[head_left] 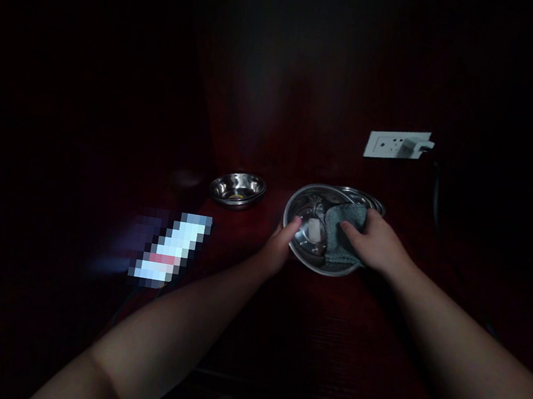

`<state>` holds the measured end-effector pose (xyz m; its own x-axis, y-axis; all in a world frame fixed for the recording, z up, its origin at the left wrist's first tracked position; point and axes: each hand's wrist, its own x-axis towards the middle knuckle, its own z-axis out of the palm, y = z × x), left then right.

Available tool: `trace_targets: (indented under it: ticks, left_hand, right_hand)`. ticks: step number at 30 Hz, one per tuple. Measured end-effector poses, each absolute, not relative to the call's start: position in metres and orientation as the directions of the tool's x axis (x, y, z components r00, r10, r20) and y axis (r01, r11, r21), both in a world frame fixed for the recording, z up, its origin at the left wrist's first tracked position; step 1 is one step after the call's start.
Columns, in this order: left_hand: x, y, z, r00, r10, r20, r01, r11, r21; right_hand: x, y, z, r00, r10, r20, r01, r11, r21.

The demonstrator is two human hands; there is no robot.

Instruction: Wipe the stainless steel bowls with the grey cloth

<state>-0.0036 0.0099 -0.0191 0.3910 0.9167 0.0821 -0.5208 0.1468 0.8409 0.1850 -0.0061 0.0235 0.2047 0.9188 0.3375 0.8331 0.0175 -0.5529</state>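
L hand [279, 247] is gripping the near-left rim of a shiny round steel dish [308, 209], thumb over the edge. R hand [378, 244] is closing on a grey-green woven cloth [340, 228] and pressing it into the dish's right half. The dish is sitting on the dark red wooden bench [307, 327], right of centre. A second steel dish rim [365, 196] is showing just behind it. A small round steel bowl [237, 189] is sitting to the left, apart. A white wall socket w/ plug [389, 145] is hanging far right.
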Motion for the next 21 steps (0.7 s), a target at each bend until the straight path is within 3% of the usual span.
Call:
trace_targets:
  ticks: [21]
  left_hand:
    - [-0.0019,0.0146,-0.0164,0.359,0.926,0.119,-0.507,0.086,0.857]
  right_hand:
    - [0.1846,-0.0066,0.0242,0.177,0.925,0.337,0.848,0.031,-0.528]
